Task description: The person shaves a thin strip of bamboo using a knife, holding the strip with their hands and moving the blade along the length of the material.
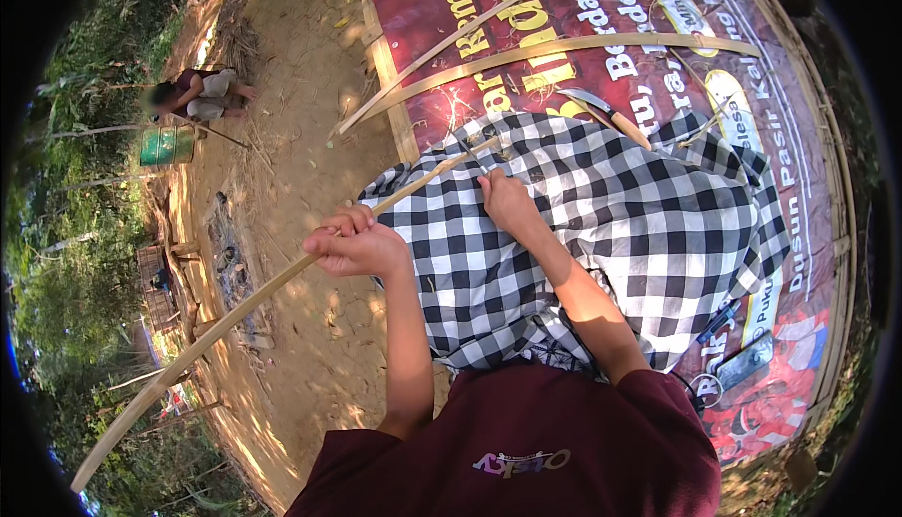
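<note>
My left hand (362,243) is closed around a long, pale bamboo strip (254,308), which runs from the lower left up to my lap. My right hand (509,203) is closed at the strip's upper end. A thin dark blade (470,149) sticks out ahead of its fingers and crosses the strip; the handle is hidden in my grip. Black-and-white checked cloth (583,188) covers my legs. At the cloth's far edge lies another knife (615,121), with a curved blade and a light wooden handle.
I sit on a dark red printed banner (423,10) over a bamboo-edged platform. Two bamboo strips (564,46) lie across it. A phone (749,355) rests at the right. Beyond the dirt ground (301,132), another person (202,94) crouches near a green drum (167,147).
</note>
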### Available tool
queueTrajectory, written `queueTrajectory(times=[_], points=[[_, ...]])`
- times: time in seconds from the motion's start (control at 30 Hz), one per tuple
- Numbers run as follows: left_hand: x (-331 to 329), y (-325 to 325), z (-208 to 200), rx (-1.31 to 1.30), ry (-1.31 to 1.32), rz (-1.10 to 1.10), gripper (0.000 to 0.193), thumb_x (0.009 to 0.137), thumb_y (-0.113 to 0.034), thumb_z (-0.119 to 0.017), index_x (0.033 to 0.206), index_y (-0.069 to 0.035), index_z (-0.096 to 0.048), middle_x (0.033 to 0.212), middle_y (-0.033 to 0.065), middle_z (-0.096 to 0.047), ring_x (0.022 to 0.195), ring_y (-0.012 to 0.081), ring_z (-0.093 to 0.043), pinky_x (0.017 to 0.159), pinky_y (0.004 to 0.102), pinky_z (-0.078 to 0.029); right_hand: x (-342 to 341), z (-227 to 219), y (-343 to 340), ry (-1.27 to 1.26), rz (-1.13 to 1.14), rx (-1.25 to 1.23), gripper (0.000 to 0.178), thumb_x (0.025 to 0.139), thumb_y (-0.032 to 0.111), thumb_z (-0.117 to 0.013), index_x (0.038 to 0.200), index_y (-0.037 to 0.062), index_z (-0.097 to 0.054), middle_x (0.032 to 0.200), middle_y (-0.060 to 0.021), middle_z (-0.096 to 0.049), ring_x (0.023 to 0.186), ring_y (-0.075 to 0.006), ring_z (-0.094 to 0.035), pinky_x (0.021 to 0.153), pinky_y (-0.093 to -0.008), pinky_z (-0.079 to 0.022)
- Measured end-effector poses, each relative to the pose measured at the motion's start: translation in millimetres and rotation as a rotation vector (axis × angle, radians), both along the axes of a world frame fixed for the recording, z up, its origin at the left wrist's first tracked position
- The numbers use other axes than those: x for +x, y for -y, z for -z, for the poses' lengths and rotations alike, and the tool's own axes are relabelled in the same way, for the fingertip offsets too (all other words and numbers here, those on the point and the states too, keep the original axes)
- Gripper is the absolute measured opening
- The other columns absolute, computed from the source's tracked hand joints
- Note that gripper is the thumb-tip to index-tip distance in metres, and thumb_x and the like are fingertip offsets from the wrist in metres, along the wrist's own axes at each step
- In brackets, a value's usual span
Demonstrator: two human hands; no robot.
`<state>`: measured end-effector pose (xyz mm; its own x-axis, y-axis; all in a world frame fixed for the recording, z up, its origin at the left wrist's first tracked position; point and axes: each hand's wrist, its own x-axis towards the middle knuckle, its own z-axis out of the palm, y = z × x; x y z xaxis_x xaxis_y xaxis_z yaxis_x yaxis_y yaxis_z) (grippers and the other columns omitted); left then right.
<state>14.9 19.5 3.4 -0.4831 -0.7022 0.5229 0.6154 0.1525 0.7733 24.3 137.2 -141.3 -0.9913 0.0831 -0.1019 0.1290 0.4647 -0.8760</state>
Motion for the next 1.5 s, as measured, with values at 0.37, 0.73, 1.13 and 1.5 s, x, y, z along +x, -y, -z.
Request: queueTrajectory(times=[0.37, 0.73, 1.13, 1.5], points=[[1.8, 2.3, 2.8, -0.028, -0.003, 0.012, 0.047, 0.1, -0.042, -0.038, 0.066, -0.012, -0.026, 0.053, -0.0023, -0.025, 0.042, 0.0081, -0.026, 0.039, 0.0225, -0.023, 5.7, 4.2, -4.1, 0.038, 0.002, 0.042, 0.026, 0.094, 0.023, -0.05, 0.09, -0.0025, -0.051, 0.065, -0.0271, -0.059, 0.062, -0.0468, -0.058, 0.058, -0.0516, -0.048], [7.0, 0.3, 3.9, -0.064, 0.008, 0.009, 0.049, 0.098, -0.048, -0.04, 0.066, -0.013, -0.025, 0.054, -0.0024, -0.025, 0.042, 0.0085, -0.026, 0.041, 0.0234, -0.025, 2.9, 9.4, -5.9, 0.092, -0.026, 0.122, 0.032, 0.095, 0.03, -0.047, 0.092, -0.0013, -0.051, 0.068, -0.0239, -0.063, 0.065, -0.0446, -0.062, 0.058, -0.0515, -0.051], [2.4, 1.9, 3.5, -0.043, -0.015, -0.001, 0.048, 0.099, -0.044, -0.038, 0.065, -0.013, -0.024, 0.052, -0.0025, -0.024, 0.041, 0.0079, -0.026, 0.038, 0.0218, -0.022, 3.3, 8.9, -5.8, 0.05, -0.018, 0.036, 0.031, 0.095, 0.028, -0.049, 0.09, -0.0019, -0.052, 0.067, -0.0257, -0.061, 0.067, -0.0455, -0.061, 0.061, -0.0524, -0.049], [1.7, 6.9, 4.4, -0.015, -0.028, 0.023, 0.045, 0.1, -0.041, -0.039, 0.068, -0.012, -0.025, 0.054, -0.002, -0.026, 0.042, 0.0082, -0.027, 0.038, 0.0215, -0.024, 2.2, 20.9, -4.3, -0.099, -0.068, -0.018, 0.031, 0.095, 0.031, -0.047, 0.094, -0.0003, -0.05, 0.071, -0.0258, -0.062, 0.07, -0.045, -0.062, 0.062, -0.0521, -0.049]])
